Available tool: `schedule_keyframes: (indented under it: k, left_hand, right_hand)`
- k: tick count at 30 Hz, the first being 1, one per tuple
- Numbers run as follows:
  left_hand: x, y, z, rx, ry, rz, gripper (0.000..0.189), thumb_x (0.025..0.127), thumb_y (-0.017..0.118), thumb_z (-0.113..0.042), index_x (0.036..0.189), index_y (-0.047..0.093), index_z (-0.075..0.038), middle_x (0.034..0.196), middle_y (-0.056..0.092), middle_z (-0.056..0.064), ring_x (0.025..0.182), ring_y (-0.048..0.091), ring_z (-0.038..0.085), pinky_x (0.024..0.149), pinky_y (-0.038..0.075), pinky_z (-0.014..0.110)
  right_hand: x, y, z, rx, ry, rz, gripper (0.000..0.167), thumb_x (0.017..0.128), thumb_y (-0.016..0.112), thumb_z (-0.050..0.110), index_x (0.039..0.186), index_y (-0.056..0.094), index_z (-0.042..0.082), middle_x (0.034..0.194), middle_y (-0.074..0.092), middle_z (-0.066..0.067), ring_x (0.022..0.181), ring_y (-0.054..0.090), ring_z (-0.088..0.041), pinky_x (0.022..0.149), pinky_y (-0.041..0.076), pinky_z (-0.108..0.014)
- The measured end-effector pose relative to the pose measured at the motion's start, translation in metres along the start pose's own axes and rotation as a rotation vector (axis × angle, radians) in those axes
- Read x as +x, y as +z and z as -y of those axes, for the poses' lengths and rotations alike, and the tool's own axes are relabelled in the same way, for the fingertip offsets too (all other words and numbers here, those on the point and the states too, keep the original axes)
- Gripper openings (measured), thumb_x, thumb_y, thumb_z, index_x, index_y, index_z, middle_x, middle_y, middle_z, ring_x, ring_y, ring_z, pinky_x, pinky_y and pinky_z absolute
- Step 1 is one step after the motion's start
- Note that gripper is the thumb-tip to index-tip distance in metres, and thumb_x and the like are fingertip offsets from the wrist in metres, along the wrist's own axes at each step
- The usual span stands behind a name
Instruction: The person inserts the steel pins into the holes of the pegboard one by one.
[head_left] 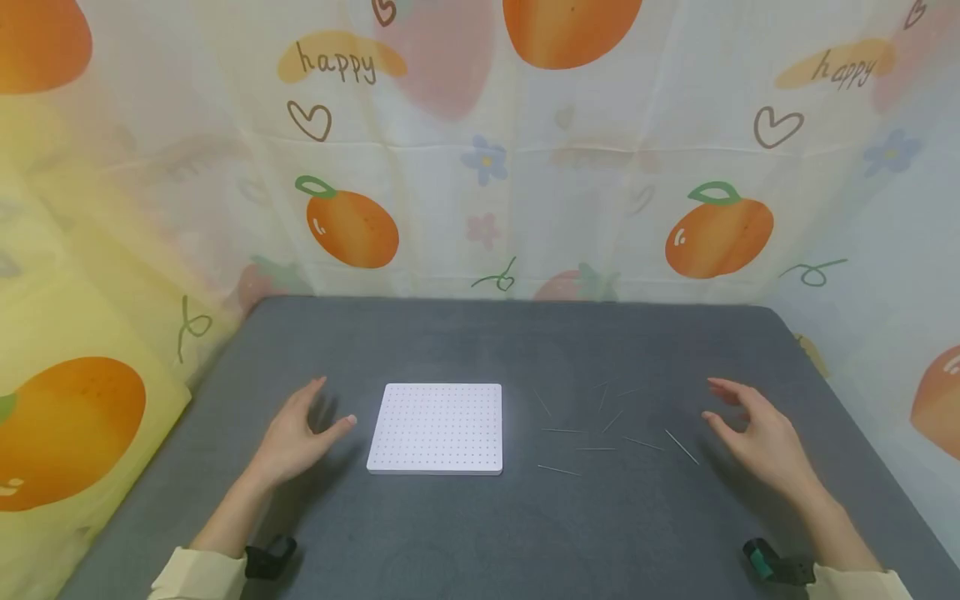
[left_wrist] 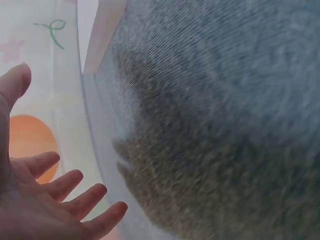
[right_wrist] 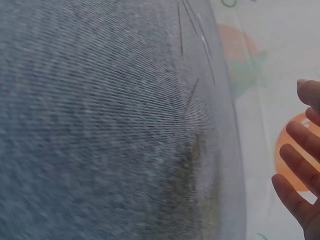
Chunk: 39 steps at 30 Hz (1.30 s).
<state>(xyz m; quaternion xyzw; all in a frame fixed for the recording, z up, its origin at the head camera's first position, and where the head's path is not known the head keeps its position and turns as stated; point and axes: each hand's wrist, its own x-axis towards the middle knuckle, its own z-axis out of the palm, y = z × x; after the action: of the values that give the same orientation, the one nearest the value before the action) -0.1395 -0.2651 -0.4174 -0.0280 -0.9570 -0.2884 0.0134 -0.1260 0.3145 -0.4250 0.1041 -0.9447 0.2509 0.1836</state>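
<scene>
"hovering over the dark grey cloth-covered tabletop [head_left: 420, 533], what comes first on the left?"

"a bare left hand [head_left: 296, 433], below it a cream sleeve [head_left: 198, 573] and a black wrist-worn device [head_left: 270, 557]. its thumb stands wide of the fingers, and the left wrist view shows the fingers spread too."

"any writing up there?"

"yes, on the pale fruit-printed curtain [head_left: 570, 208]: 'happy' in brown handwritten script over a yellow-orange smear, with a brown heart outline just below."

"next along the table?"

"a thin white rectangular board [head_left: 438, 429] with rows of small dark dots, lying flat to the right of the left hand, near its thumb but apart."

"and then?"

"several fine needle-like rods [head_left: 596, 449], scattered at different angles between the board and the bare right hand [head_left: 765, 433]. one brighter silvery rod [head_left: 681, 447] slants just beside that hand."

"how are its fingers?"

"gently bent, with a wide gap to the thumb. a second black device with a green patch [head_left: 776, 562] sits at that wrist."

"and the curtain above?"

"'happy' again, same brown script, upper right, with another heart below."
</scene>
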Motion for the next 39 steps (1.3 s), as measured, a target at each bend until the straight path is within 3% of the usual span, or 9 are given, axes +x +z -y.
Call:
schedule_keyframes:
  k: [2,6,9,18,26,33,39]
  left_hand:
    - [0.0,0.002,0.0,-0.011,-0.015,0.0,0.087,0.081,0.062,-0.05,0.142,0.028,0.001,0.143,0.028,0.029,0.13,0.026,0.048,0.098,0.023,0.061]
    - [-0.001,0.007,0.0,-0.039,-0.049,-0.003,0.085,0.079,0.064,-0.05,0.141,0.032,-0.001,0.142,0.033,0.027,0.128,0.029,0.046,0.098,0.026,0.059]
    - [-0.001,0.011,0.0,-0.055,-0.073,-0.016,0.083,0.079,0.065,-0.05,0.14,0.034,-0.003,0.139,0.038,0.026,0.125,0.037,0.044,0.095,0.031,0.057]
    - [0.0,0.017,-0.004,-0.098,-0.112,-0.067,0.069,0.076,0.072,-0.038,0.132,0.048,-0.006,0.122,0.057,0.021,0.104,0.058,0.036,0.076,0.047,0.045]
    - [0.002,0.025,-0.011,-0.196,-0.124,-0.061,0.055,0.077,0.073,-0.026,0.125,0.056,-0.004,0.117,0.062,0.015,0.093,0.066,0.028,0.062,0.049,0.026]
    - [0.004,0.036,-0.015,-0.21,-0.116,-0.068,0.042,0.075,0.073,-0.018,0.114,0.063,-0.004,0.105,0.068,0.012,0.081,0.068,0.022,0.058,0.048,0.025]
    - [0.005,0.042,-0.02,-0.179,-0.117,-0.045,0.041,0.075,0.073,-0.016,0.112,0.064,-0.003,0.102,0.068,0.014,0.079,0.066,0.021,0.058,0.048,0.026]
  right_hand:
    - [-0.002,0.002,0.0,0.01,0.015,0.005,0.046,0.083,0.067,0.014,0.125,0.052,0.005,0.11,0.061,-0.014,0.098,0.053,-0.022,0.076,0.044,-0.043]
    - [-0.007,0.007,-0.002,0.022,0.041,0.011,0.041,0.084,0.066,0.016,0.122,0.055,0.006,0.108,0.063,-0.012,0.094,0.047,0.006,0.073,0.045,-0.026]
    - [-0.011,0.009,-0.003,0.043,0.069,0.03,0.037,0.085,0.065,0.018,0.119,0.056,0.007,0.107,0.064,-0.011,0.091,0.041,0.017,0.07,0.043,-0.016]
    - [-0.016,0.016,-0.001,0.056,0.122,0.038,0.028,0.083,0.067,0.016,0.109,0.061,0.009,0.096,0.066,-0.007,0.077,0.056,0.003,0.064,0.046,-0.02]
    - [-0.018,0.023,-0.003,0.036,0.135,0.079,0.022,0.081,0.069,0.017,0.101,0.065,0.01,0.087,0.065,0.0,0.071,0.052,0.008,0.064,0.045,-0.025]
    - [-0.02,0.026,-0.003,0.015,0.139,0.123,0.015,0.082,0.068,0.019,0.095,0.067,0.012,0.081,0.062,0.004,0.071,0.05,0.005,0.063,0.043,-0.027]
    - [-0.021,0.028,-0.003,0.032,0.157,0.171,0.013,0.083,0.066,0.018,0.095,0.067,0.011,0.08,0.06,0.005,0.069,0.049,0.004,0.061,0.041,-0.024]
